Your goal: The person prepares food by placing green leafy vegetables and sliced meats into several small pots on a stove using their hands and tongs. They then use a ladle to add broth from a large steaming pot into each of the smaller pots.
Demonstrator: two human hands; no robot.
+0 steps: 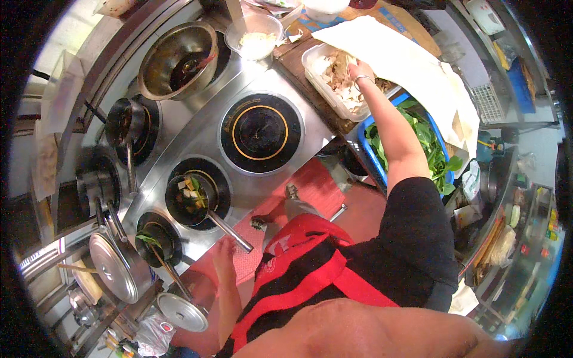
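Observation:
My right hand (361, 71), with a bracelet at the wrist, reaches into a clear plastic container (313, 85). Its fingers touch pale brown sliced food (340, 74); whether they grip any is hard to see. Low beside the cooktop hangs my left hand (225, 250), near the metal handle (230, 231) of a saucepan but seemingly apart from it; its fingers are blurred. White and golden cubes with green leaves (192, 190) lie in that saucepan (179, 210), on a round black hob. Leafy greens (421, 134) fill a blue basket (371, 147) under my right forearm.
Another round hob (261, 134) carries no pot. A large metal bowl (156, 67) holds dark liquid. Dark pans (130, 118) and a lidded pot (109, 268) stand on the left. A white cloth (403, 58) lies beyond the container, and a clear bowl (255, 40) holds pale shreds.

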